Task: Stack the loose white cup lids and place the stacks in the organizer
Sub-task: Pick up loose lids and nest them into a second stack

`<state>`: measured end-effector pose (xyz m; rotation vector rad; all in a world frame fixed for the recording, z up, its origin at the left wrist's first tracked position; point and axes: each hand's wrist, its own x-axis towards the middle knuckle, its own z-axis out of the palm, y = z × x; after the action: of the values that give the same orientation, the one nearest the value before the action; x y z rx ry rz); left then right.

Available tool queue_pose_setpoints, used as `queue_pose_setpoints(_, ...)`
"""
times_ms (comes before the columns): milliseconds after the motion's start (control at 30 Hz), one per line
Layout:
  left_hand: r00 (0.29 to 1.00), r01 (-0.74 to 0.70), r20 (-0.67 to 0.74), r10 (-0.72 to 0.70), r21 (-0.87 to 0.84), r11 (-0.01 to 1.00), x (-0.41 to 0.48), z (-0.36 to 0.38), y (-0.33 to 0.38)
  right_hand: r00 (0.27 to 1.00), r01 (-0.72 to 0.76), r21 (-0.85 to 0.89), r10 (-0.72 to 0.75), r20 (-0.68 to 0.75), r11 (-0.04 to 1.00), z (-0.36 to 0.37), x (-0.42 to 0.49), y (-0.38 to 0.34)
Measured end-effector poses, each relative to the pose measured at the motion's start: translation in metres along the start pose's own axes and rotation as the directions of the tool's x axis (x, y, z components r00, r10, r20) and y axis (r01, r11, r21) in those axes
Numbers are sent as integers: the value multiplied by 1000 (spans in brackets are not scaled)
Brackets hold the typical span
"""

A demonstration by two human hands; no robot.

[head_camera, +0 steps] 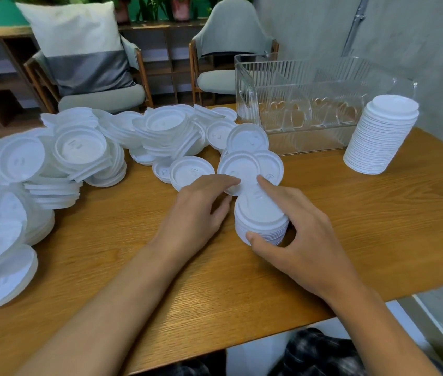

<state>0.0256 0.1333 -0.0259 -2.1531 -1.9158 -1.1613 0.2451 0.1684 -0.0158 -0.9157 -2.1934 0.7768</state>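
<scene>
**Head view**

- **Short stack of lids** [261,221]: stands on the wooden surface [139,256], near centre. It is held by the right hand [307,240], with the thumb at the near side, the index finger laid across the top lid, and the other fingers [300,213] curled round the right side, clamped on the stack.
- **Loose lid** [238,168]: lies just beyond the short stack, overlapping its neighbours. Its near rim is touched by the left hand [198,213], index fingertip on top and thumb at the edge. Whether it is pinched or only pressed cannot be told.
- **Heap of loose lids** [85,153]: spread across the left, near to far, unsorted.
- **Tall stack** [380,137]: stands far right, just beside the clear organizer [310,104], and is not yet placed in it.
- **Step judged:** stacking, early, with most lids still loose.
- **Next move:** the loose lid is to be lifted, centred over the short stack and nested, while the stack is steadied.
</scene>
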Motion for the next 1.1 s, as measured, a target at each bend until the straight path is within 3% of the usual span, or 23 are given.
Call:
queue_pose_setpoints(333, 999, 53, 3, -53, 59, 997, 0, 1, 4, 999, 13, 4, -13, -33, 1000, 2, 2, -1)
queue_pose_setpoints(500, 986, 129, -107, -131, -26, 991, -1, -8, 14, 999, 10, 8, -9, -51, 1000, 4, 2, -2)
queue_pose_setpoints(600, 962, 194, -155, -225, -194, 962, -1, -17, 18, 998, -4, 24, 5, -56, 1000, 4, 2, -1)
queue_pose_setpoints(767, 919, 247, -45, -391, -707, 663, 4, -30, 24, 997, -21, 58, 25, -73, 998, 5, 3, 0)
queue_pose_setpoints(933, 894, 293, 133, -427, -895, 336, 9, -35, 22, 998, -16, 94, 21, -55, 995, 5, 4, -1)
queue_pose_setpoints(1033, 873, 368, 229, -431, -889, 274, 9, -35, 26, 1000, 4, 100, -2, -19, 995, 5, 3, -2)
queue_pose_setpoints(1100, 879, 384, 222, -421, -853, 352, 7, -30, 26, 999, 39, 94, -39, 5, 995, 5, 3, -4)
